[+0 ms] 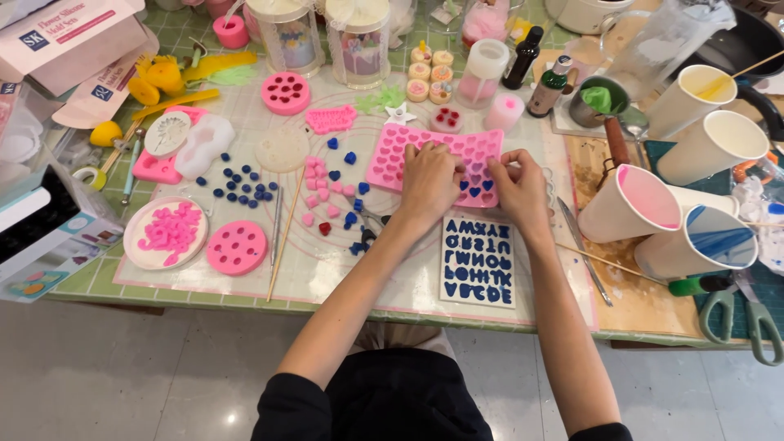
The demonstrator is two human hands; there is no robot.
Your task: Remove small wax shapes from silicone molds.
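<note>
Pink heart mould (433, 151) lies flat on the table (163, 282) directly under both hands, its near edge covered by them and its far rows of heart cavities showing beyond the fingers. Nearest the person, just this side of the hands, a white letter mould (478, 261) filled with dark blue sits on the clear mat. The left hand (429, 184) rests palm-down on the heart mould's near middle, fingers curled and pressing on it. The right hand (518, 184) pinches the mould's near right corner, beside a few cavities filled with blue. Left of the hands, loose pink and blue hearts (331, 196) lie scattered, with a wooden stick (286, 237) beside them. To the right stand paper cups (633, 200) holding pink and blue liquid. Farther off, small bottles (523, 57) and clear jars (359, 41) stand.
</note>
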